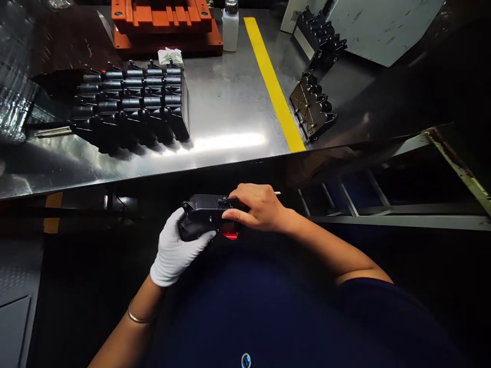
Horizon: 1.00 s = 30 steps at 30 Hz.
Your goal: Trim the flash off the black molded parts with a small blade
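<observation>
A black moulded plastic part (203, 207) is held up in front of my body, below the table's front edge. My left hand (176, 250), in a white glove, wraps its left end with the thumb along the lower side. Bare and closed, my right hand (259, 207) grips its right end, thumb pressed on the near face. A thin pale rod (277, 193) sticks out behind the right knuckles; whether that hand also holds it, I cannot tell. Under the right thumb shows a small red piece (230, 236), of a kind I cannot make out.
Several similar black parts (132, 105) stand in rows on the metal table (218, 107). Right of a yellow tape strip (272, 84) lie two more groups of parts (312, 107). An orange fixture (163, 23), a white bottle (230, 28) and crumpled tissue (171, 56) sit behind.
</observation>
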{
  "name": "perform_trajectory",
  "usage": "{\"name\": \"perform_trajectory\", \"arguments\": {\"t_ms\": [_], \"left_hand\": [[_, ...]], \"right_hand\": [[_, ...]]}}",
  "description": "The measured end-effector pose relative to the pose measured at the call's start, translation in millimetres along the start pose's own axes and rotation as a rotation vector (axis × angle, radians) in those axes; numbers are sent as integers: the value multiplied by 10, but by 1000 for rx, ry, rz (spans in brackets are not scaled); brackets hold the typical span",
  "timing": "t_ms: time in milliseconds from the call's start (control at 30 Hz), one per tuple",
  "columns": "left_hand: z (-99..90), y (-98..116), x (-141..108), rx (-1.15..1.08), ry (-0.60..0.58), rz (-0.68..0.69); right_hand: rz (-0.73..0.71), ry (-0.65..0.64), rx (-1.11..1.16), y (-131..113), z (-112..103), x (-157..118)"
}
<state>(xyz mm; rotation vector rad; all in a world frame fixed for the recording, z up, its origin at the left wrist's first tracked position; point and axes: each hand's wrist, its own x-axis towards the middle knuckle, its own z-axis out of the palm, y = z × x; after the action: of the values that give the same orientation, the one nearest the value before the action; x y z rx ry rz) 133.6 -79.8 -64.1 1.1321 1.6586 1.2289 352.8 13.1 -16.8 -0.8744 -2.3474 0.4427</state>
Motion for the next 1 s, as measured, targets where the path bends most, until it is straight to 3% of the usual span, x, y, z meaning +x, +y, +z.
{"name": "perform_trajectory", "arguments": {"t_ms": [133, 233, 333, 600, 733, 867, 933, 1000], "left_hand": [[-23, -136, -32, 18, -59, 118], [-44, -186, -20, 108, -127, 200], [-62, -203, -6, 146, -140, 237], [-66, -38, 19, 163, -214, 189], [-43, 122, 41, 182, -252, 54], [-12, 152, 18, 87, -188, -102], [-18, 106, -3, 15, -111, -64], [-45, 57, -19, 4, -81, 57]], "right_hand": [[-123, -62, -56, -15, -46, 5], [-214, -9, -94, -19, -85, 17], [-217, -2, -120, -20, -110, 24], [-269, -23, -137, -15, -102, 25], [-307, 2, -117, -12, -73, 9], [-191, 18, 79, -15, -82, -30], [-83, 20, 121, -19, -85, -60], [-33, 33, 103, -24, -75, -94]]}}
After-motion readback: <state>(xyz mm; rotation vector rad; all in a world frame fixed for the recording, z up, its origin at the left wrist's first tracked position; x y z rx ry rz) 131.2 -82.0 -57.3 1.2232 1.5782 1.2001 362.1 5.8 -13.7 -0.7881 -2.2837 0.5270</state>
